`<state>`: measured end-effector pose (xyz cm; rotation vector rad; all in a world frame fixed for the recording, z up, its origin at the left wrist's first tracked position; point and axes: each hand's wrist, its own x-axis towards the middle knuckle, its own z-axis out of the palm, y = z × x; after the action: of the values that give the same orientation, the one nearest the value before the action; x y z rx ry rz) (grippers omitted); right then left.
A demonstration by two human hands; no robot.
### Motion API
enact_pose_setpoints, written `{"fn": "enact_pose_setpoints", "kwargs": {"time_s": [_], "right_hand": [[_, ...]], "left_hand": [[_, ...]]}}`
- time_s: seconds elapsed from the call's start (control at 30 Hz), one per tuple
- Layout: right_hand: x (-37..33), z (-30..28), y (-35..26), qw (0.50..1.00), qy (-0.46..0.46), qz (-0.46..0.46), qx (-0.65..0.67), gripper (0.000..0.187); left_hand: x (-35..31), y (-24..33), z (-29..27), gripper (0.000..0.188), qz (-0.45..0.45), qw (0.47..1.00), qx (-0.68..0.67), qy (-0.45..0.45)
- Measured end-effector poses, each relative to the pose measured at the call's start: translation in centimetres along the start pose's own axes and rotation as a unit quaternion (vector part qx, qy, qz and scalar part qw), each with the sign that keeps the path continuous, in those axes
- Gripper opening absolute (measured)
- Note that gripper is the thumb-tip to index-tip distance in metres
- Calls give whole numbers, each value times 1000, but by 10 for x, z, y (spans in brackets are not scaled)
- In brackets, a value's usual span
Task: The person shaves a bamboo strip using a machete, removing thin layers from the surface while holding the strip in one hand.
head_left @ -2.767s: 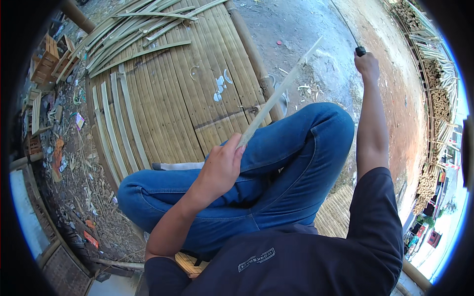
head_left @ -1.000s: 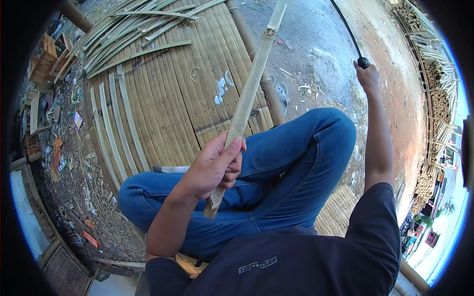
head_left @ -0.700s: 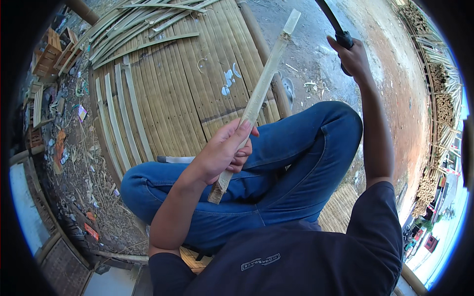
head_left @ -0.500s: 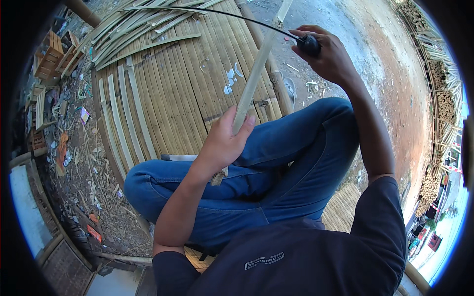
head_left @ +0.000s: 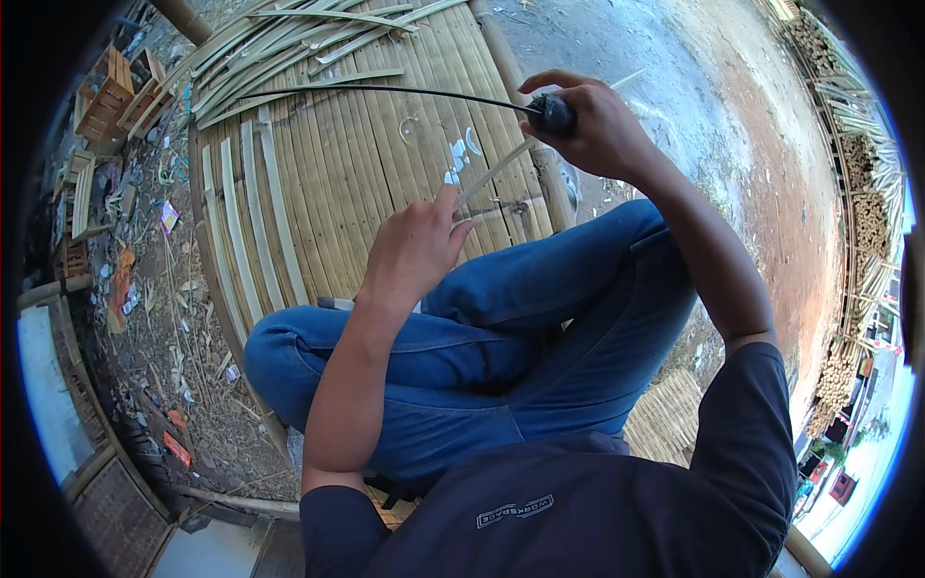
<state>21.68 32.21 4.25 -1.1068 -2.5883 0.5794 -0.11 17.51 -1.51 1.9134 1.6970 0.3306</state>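
Surface [head_left: 347, 183] of narrow bamboo slats spreads before the person, whose crossed legs [head_left: 568, 279] in blue jeans rest over its near end. Above the near part of the surface, the left hand [head_left: 409, 246] grips a pale strip [head_left: 493, 173] between thumb and fingers; the strip slants up and rightward, its far end poking out past the surface's right edge. Over that same edge the right hand [head_left: 597, 130] is wrapped around the black handle [head_left: 554, 116] of a long knife, and the thin dark blade [head_left: 405, 89] reaches leftward across the surface almost to its left side. The strip passes behind the right hand, so whether knife and strip touch cannot be told. Along the surface's left edge four loose strips [head_left: 249, 212] lie roughly side by side, and a tangled heap [head_left: 289, 48] of more covers its far left corner. Left of the surface, wooden crates [head_left: 104, 101] stand by littered ground; well beyond its right edge, stacked poles [head_left: 862, 183] form a long row
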Motion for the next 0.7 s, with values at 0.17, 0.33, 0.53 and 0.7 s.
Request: {"fn": "enact_pose_setpoints", "kwargs": {"time_s": [0.17, 0.33, 0.53, 0.7], "right_hand": [[0, 13, 8, 994, -79, 23, 66, 30], [1, 11, 9, 982, -159, 99, 23, 34], [0, 26, 24, 986, -118, 92, 74, 39], [-2, 26, 26, 983, -58, 145, 100, 38]], "left_hand": [[5, -10, -3, 30, 27, 999, 40, 9], [6, -7, -9, 33, 20, 992, 123, -7], [7, -1, -5, 46, 37, 985, 164, 49], [-52, 51, -32, 60, 99, 961, 164, 199]]}}
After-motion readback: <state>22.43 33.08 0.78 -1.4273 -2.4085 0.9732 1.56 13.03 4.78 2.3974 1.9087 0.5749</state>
